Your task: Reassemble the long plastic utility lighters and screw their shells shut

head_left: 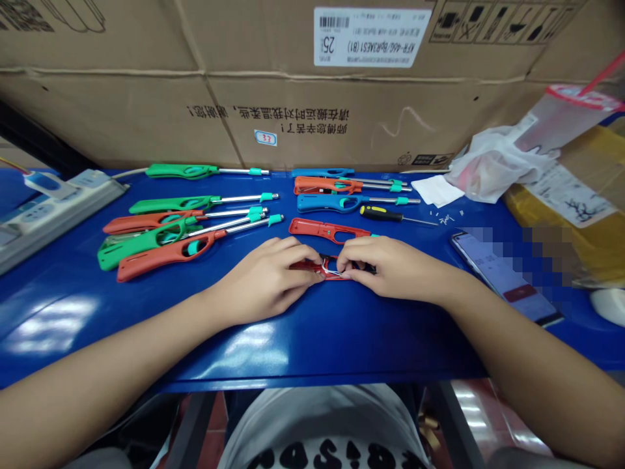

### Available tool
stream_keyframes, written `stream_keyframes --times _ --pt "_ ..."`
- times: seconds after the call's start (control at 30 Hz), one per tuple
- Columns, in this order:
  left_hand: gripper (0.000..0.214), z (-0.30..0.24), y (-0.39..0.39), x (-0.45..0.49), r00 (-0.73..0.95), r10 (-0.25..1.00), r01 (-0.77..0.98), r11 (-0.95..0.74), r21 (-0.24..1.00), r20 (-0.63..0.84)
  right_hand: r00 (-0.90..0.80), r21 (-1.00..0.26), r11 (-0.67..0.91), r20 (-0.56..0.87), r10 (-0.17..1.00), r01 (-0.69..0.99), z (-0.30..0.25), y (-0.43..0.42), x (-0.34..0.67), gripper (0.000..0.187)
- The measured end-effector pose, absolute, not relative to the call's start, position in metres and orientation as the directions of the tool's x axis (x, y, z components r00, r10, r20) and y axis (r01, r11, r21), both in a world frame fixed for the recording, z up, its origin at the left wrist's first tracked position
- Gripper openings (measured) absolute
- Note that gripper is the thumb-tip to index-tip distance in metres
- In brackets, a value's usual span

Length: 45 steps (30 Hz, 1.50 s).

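Observation:
My left hand [271, 277] and my right hand [385, 267] meet at the middle of the blue table [312, 339]. Both pinch an opened red lighter shell [328, 268] that lies flat between them, thin wires showing at the fingertips. Most of the shell is hidden under my fingers. Just behind it lies a second red lighter half [325, 229]. A yellow-and-black screwdriver [385, 213] rests a little farther back, pointing right.
Several long green and red lighters [185, 228] lie at the left, more red and blue ones [349, 193] at the back. A power strip [53, 205] sits far left, a phone [508, 277] and a plastic bag [493, 163] at the right. Cardboard boxes [293, 85] wall the back.

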<state>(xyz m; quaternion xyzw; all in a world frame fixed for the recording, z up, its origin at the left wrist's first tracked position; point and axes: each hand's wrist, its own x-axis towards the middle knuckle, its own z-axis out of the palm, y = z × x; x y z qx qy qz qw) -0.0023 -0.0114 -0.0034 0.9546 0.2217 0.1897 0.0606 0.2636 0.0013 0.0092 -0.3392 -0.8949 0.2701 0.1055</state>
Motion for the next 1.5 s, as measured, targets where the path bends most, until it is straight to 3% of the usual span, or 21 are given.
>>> stream_keyframes --times 0.1,0.27,0.37,0.5,0.7,0.9,1.03,1.2,1.3,1.5 --pt "0.023 -0.002 -0.014 -0.002 0.835 0.443 0.407 -0.896 0.176 0.326 -0.750 -0.585 0.621 0.033 0.661 0.521 0.012 0.002 0.264 0.008" --pt "0.023 -0.005 -0.011 -0.003 0.787 0.487 0.390 -0.868 0.306 0.379 -0.650 -0.582 0.593 0.139 0.747 0.557 0.019 0.007 0.269 0.008" --pt "0.022 -0.005 -0.009 -0.005 0.742 0.511 0.378 -0.853 0.359 0.433 -0.635 -0.510 0.611 0.152 0.757 0.606 0.022 0.010 0.275 0.008" --pt "0.026 -0.006 -0.008 -0.004 0.664 0.571 0.430 -0.820 0.377 0.483 -0.640 -0.367 0.613 0.062 0.766 0.699 0.027 0.012 0.285 0.010" --pt "0.035 -0.014 -0.004 0.004 0.559 0.736 0.548 -0.674 0.495 0.383 -0.559 -0.187 0.556 0.044 0.828 0.810 0.035 0.017 0.299 0.011" --pt "0.022 -0.017 0.000 0.007 0.580 0.720 0.503 -0.684 0.528 0.380 -0.500 -0.089 0.496 -0.027 0.865 0.864 0.030 0.016 0.293 0.015" --pt "0.016 -0.015 0.001 0.006 0.571 0.688 0.435 -0.717 0.545 0.449 -0.505 -0.144 0.494 -0.056 0.861 0.857 0.027 0.016 0.289 0.013" --pt "0.016 -0.014 -0.001 0.005 0.559 0.666 0.359 -0.731 0.581 0.493 -0.558 -0.393 0.548 0.098 0.824 0.739 0.027 0.014 0.289 0.018" --pt "0.015 -0.015 -0.003 0.005 0.545 0.688 0.345 -0.706 0.619 0.480 -0.596 -0.497 0.565 0.113 0.795 0.659 0.026 0.011 0.287 0.019" --pt "0.015 -0.016 -0.005 0.006 0.538 0.700 0.322 -0.686 0.653 0.470 -0.516 -0.410 0.538 0.174 0.839 0.737 0.022 0.013 0.287 0.014"
